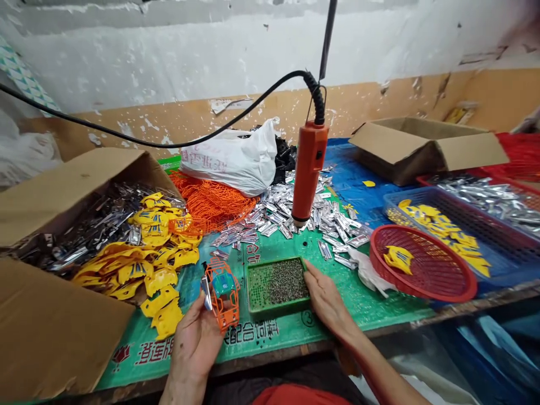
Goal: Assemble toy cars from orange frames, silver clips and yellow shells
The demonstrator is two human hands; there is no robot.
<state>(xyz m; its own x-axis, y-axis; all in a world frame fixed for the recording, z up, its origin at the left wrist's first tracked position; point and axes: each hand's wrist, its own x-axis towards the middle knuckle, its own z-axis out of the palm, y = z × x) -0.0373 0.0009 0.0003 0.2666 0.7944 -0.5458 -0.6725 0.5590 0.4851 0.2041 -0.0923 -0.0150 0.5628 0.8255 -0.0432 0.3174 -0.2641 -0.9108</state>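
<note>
The left forearm rises from the bottom edge, and the left hand [196, 337] is turned palm up, its thumb along the near left side of an orange frame [230, 318] and its fingers partly hidden beneath. The grip is closed on the frame, which tilts just left of the green tray [257, 306]. A silver strip [206, 292] stands along the frame's left side, above the thumb.

The right forearm slants in from the lower right, the right hand [324, 292] back upward, wrist nearly straight, fingers touching the tray's right end. Whether they clamp its wall or only rest there, I cannot tell. The tray lies on the green cover [358, 320], with screws [289, 281] heaped toward its right side. Beyond it hangs a red driver [310, 169], upright, apart from both hands.
</note>
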